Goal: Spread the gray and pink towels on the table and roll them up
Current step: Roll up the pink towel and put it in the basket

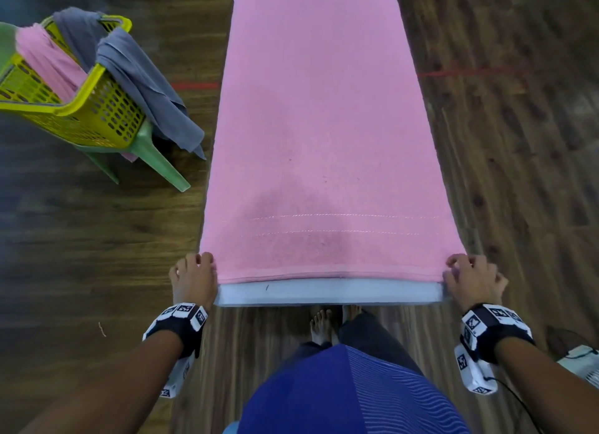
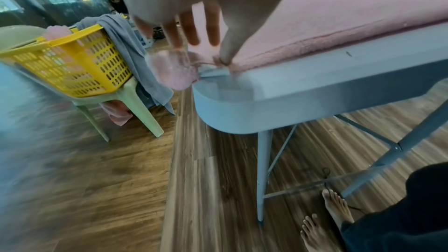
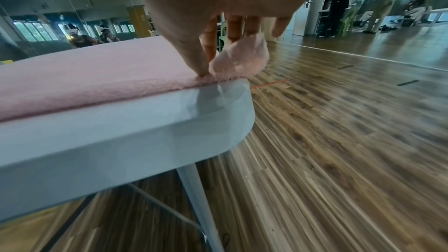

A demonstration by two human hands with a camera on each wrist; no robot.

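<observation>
Pink towel (image 1: 327,126) spread flat along desk (image 1: 327,292), L hand (image 1: 194,279) grip pinching near-left corner, R hand (image 1: 471,278) grip pinching near-right corner, gray towel (image 1: 142,77) draped over yellow basket (image 1: 97,113) w/ another pink one, on green chair (image 1: 152,155)

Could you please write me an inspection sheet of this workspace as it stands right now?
Surface: gray table, near edge bare.
Job's things: pink towel spread flat along the table; gray towel draped over the yellow basket, with more pink cloth inside.
Clutter: nothing seen on the table.
Grippers: left hand and right hand each pinch a near corner of the pink towel.
Cables: black cable trails from the right wrist camera.
Surroundings: wooden floor; basket sits on a green chair; people in background.
</observation>
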